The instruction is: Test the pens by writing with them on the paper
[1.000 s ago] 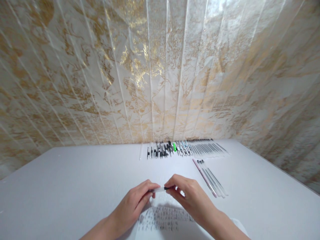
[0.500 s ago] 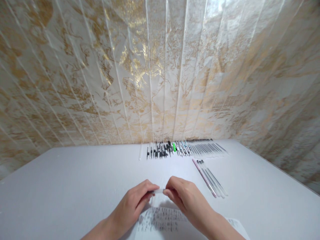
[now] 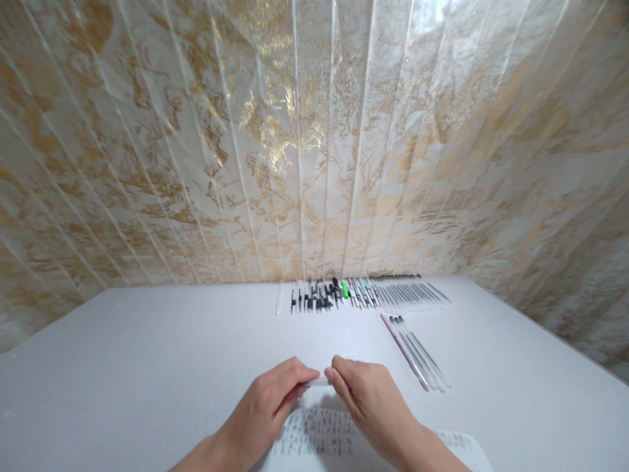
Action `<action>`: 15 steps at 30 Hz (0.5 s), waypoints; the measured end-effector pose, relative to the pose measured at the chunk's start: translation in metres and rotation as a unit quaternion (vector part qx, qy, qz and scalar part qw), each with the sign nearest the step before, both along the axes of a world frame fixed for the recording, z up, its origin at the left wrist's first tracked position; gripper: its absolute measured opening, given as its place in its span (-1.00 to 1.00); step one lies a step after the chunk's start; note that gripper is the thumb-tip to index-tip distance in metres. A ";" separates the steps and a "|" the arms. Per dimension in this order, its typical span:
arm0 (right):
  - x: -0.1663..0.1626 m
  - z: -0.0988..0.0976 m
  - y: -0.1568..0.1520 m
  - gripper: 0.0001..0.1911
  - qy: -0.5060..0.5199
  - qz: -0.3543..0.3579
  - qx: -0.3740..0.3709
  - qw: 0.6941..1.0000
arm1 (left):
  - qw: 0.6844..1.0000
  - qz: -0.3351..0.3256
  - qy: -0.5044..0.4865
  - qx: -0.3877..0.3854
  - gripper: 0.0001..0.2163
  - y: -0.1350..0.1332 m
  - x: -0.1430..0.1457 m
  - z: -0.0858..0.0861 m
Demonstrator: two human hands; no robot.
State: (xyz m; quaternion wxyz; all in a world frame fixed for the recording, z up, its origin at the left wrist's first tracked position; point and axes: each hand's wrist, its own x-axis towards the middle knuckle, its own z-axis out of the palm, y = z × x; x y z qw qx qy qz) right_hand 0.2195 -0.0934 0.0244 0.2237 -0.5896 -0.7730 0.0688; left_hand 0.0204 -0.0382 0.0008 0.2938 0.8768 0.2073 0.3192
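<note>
Near the front of the table, my left hand [image 3: 272, 400] is closed, pinching one end of a slim translucent pen [image 3: 320, 381]. The other end sits between the thumb and fingers of my right hand [image 3: 366, 392], also closed. The pen lies roughly level, with only a short middle stretch showing; both ends are hidden by my fingers. Below the hands is a white sheet of paper [image 3: 329, 440] with rows of dark handwriting, partly covered by my right forearm.
To the right lie a pink pen [image 3: 403, 353] and several clear pens [image 3: 420, 354] side by side. Along the back edge run a row of dark pen parts [image 3: 319, 298], a green piece [image 3: 345, 290] and slim refills [image 3: 413, 295]. A gold-patterned covering [image 3: 304, 164] hangs behind the white table [image 3: 147, 354].
The view has shifted slightly. My hands have drawn a little closer together along the pen, and less of it shows between them. Both still grip it.
</note>
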 end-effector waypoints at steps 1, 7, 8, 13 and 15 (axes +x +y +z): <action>0.000 -0.002 0.000 -0.54 -0.003 -0.011 -0.010 1.000 | 1.000 -0.006 -0.003 0.004 -0.77 -0.001 0.000 -0.001; 0.002 0.004 0.000 -0.58 0.059 -0.008 -0.021 0.998 | 0.999 0.032 -0.010 -0.010 -0.77 -0.001 0.002 0.000; 0.001 0.004 0.000 -0.62 0.068 -0.002 -0.018 0.998 | 0.999 0.038 -0.008 -0.014 -0.77 -0.001 0.002 0.000; 0.000 -0.003 0.001 -0.55 0.067 -0.013 -0.057 0.996 | 1.000 0.026 -0.003 0.001 -0.76 0.001 0.001 -0.001; 0.000 -0.003 0.001 -0.49 0.081 -0.026 -0.083 0.993 | 1.000 0.022 -0.006 0.008 -0.76 0.001 0.001 -0.001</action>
